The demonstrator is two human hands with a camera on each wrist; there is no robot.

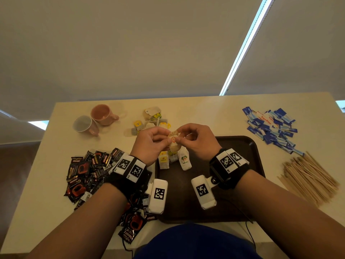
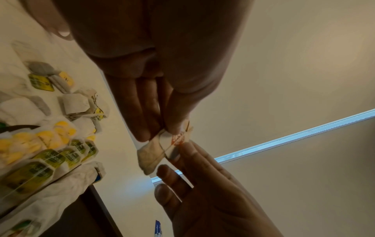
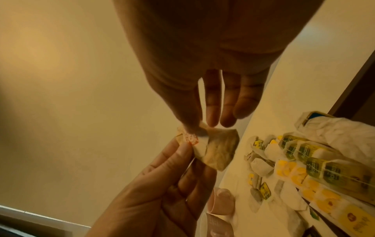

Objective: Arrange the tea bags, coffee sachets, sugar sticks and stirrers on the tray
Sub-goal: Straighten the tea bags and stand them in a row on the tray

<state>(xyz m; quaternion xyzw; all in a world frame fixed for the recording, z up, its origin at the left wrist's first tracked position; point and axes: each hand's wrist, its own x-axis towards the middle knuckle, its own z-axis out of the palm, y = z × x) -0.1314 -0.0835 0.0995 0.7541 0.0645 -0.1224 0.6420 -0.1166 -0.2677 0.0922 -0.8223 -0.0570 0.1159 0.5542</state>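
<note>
Our left hand (image 1: 152, 142) pinches the tea bag (image 1: 174, 144) by its red tag, held above the tray's (image 1: 242, 144) far-left corner; our right hand (image 1: 197, 141) pinches its top edge. We should probably tuck tag and string flat, then lay it flush beside the row (image 1: 174, 159) without toppling it.

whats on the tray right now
A row of tea bags stands at the far end of the tray. The hands and wrist cameras hide part of the row and of the tray, so no exact count.
</note>
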